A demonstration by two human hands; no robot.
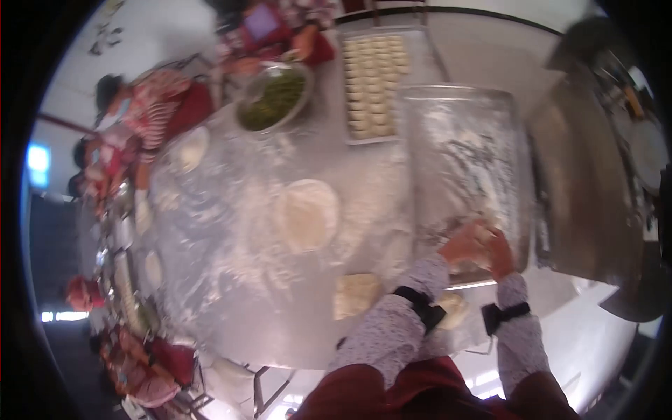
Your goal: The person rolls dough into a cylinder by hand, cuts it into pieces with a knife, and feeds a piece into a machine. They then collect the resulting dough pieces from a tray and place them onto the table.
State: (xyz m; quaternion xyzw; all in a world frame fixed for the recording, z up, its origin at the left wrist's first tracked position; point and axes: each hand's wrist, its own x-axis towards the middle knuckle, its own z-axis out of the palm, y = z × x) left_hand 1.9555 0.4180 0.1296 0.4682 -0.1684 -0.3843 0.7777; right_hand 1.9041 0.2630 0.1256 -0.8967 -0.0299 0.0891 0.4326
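The person's left hand [460, 245] and right hand [501, 253] meet above the near end of the flour-dusted rectangular metal tray [462, 140], fingers of both pinched around a small pale lump of dough [482, 232], apparently so that loose flour falls onto the tray.

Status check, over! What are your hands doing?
Left hand and right hand shut together on small dough piece. Above floured tray. Dough block lies apart, to their left.

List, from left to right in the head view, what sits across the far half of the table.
Dough round → bowl of greens → tray of dumplings → floured tray
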